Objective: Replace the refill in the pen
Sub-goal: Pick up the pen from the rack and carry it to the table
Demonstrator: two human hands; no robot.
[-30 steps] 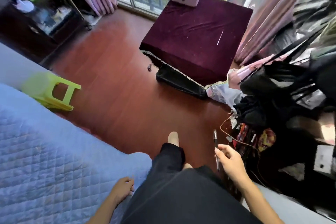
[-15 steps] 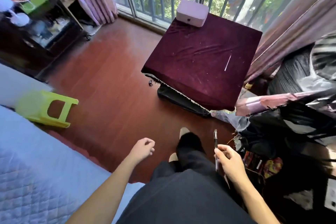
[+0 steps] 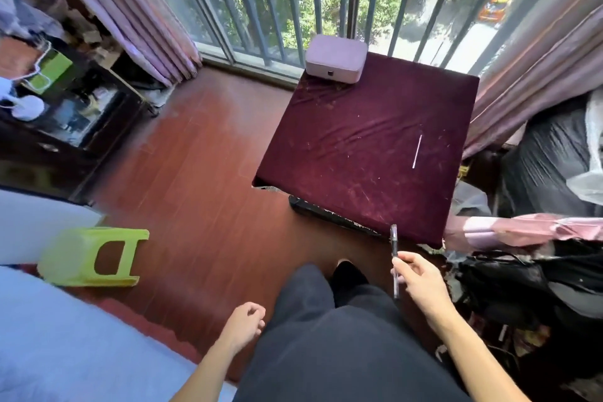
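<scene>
Maroon-clothed table (image 3: 342,153) by balcony window, spare refill (image 3: 417,151) lying on it untouched. Right hand (image 3: 421,281) grips assembled pen (image 3: 394,258); left hand (image 3: 243,325) loosely curled, empty. Swap not started.

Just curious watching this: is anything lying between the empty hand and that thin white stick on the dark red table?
Nothing visible blocks it. The left hand hangs empty beside the knee, and the white refill lies alone on the maroon table. The right hand holds the pen near the table's front edge, off that path.
</scene>
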